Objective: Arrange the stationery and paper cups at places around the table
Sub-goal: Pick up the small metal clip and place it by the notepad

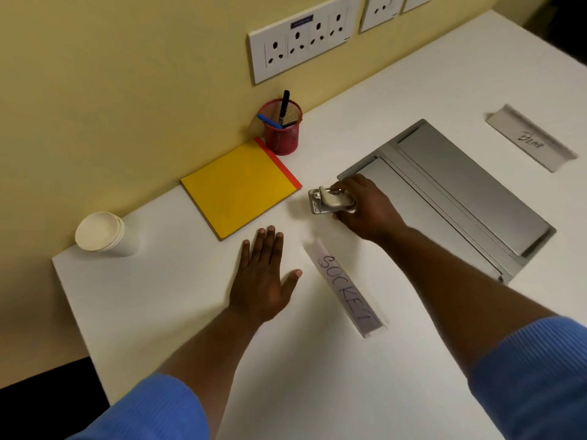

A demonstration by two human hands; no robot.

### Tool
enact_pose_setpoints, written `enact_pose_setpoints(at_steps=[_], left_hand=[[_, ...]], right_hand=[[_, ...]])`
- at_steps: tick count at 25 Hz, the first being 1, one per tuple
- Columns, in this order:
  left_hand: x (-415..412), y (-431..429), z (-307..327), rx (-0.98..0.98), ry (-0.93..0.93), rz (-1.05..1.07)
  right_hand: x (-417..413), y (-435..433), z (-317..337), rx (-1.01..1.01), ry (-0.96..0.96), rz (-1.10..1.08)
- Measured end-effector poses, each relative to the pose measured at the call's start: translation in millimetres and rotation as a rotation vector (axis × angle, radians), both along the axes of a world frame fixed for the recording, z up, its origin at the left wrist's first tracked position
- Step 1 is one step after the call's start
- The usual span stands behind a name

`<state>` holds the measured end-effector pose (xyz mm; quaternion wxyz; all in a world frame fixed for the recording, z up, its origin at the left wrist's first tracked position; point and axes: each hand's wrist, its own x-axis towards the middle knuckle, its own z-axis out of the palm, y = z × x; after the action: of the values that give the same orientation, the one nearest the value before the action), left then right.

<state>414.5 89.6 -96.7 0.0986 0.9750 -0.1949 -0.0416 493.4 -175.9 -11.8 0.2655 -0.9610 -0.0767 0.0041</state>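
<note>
Placing the small silver metal hole punch [330, 201] carries the main risk at this step. The right hand [365, 211] holds it just beside the red-bound edge of the yellow rectangular notepad [238, 185], so a sideways push would likely knock the pad out of line with the wall. A second risk is the folded white paper label marked SOCKET [346, 290], which lies between the two forearms. A low withdrawal of the right arm could drag or flatten it. The punch is also near the edge of the grey metal hatch [460, 185] set in the white table [158, 296], so an uneven seat is possible.

Right hand: fingers curled over the punch, thumb on its near side, clamped on it. Whether the punch rests on the table or hangs just above it cannot be told (slight blur).

Left hand [263, 277]: fingers straight and close together, thumb spread, palm flat on the table, holding nothing.

Other task items: the stack of white paper cups [101, 231] stands at the table's left corner. The red mesh pen cup [282, 131] stands at the notepad's far corner.
</note>
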Motion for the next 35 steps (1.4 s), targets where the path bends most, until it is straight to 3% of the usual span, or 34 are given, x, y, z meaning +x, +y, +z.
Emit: enact_pose_setpoints(at_steps=[9,14,22,35], left_hand=[[7.1,-1.5,-4.2,-0.021,0.002,0.009],[6.9,-0.6,-5.0,-0.032,0.004,0.010],[6.8,-0.1,-6.6,-0.019,0.010,0.016],[4.8,-0.9,-2.0,-0.017,0.009,0.017]], right_hand=[[129.7,-0.4,-25.5,-0.063,0.096,0.074],[160.1,9.7,-25.6,-0.099,0.131,0.163],[148.2,27.8,-33.1,0.073,0.137,-0.133],[65.9,6.0,-10.8,0.076,0.058,-0.132]])
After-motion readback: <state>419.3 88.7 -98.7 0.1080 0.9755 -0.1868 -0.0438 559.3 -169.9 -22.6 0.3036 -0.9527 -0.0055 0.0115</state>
